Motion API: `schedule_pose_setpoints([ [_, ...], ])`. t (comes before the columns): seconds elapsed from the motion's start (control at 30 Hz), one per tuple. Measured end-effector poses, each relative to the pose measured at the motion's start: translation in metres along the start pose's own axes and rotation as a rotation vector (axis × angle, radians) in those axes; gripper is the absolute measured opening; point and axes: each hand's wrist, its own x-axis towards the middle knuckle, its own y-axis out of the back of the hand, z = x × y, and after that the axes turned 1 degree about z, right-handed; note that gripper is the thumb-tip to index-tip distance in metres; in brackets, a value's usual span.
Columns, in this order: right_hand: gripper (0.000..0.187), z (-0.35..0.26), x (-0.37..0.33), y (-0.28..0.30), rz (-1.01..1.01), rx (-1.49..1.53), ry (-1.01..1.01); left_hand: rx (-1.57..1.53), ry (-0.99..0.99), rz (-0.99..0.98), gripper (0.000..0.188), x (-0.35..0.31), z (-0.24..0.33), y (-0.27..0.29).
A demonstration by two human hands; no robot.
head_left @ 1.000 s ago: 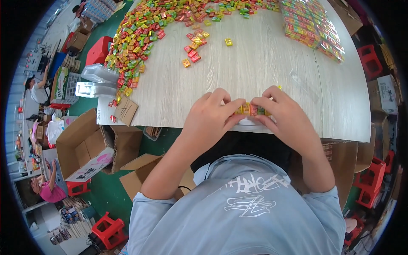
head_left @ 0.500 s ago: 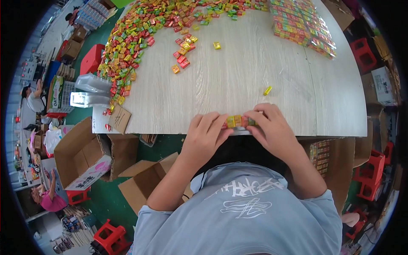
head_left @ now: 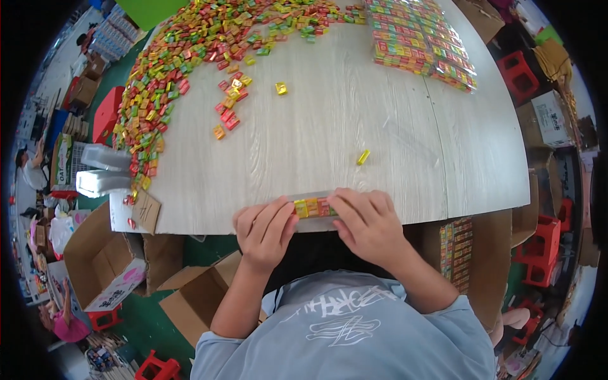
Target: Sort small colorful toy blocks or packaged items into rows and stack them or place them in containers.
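Between my two hands, at the near table edge, is a short row of small wrapped candies (head_left: 313,207) in yellow, orange and red. A clear plastic strip shows along its far side. The fingers of my left hand (head_left: 266,231) close round the row's left end. At the other end my right hand (head_left: 367,221) grips it, thumb below and fingers over the top. Both hands hide the ends of the row. Beyond my right hand a single yellow candy (head_left: 363,157) lies tilted on the table.
A big heap of candies (head_left: 158,82) covers the table's far left, with a few strays (head_left: 231,95). Filled clear packs (head_left: 418,47) are stacked at the far right. Nested clear plastic trays (head_left: 104,182) and a cardboard piece (head_left: 146,212) sit at the left edge. Open cartons (head_left: 104,253) stand below.
The head view has shifted, so the table and its things appear farther left. The row of candies now shows more of its front and the clear strip behind it; both hands still grip it.
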Motion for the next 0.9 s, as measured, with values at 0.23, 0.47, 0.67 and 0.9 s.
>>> schedule_pose_setpoints([
  [0.23,0.045,0.002,-0.004,-0.004,0.000,-0.079,0.022,0.023,-0.048,0.065,0.010,-0.005,-0.001,-0.003],
  [0.47,0.045,0.001,-0.004,-0.009,0.031,-0.157,0.012,-0.088,0.037,-0.003,0.022,-0.007,-0.001,-0.006],
  [0.67,0.050,0.002,-0.003,-0.009,0.013,-0.130,-0.017,-0.105,0.041,0.069,0.045,-0.010,-0.003,-0.010],
  [0.9,0.045,-0.002,-0.003,-0.009,0.023,-0.125,-0.033,0.024,0.067,0.007,0.033,-0.013,0.000,-0.003],
])
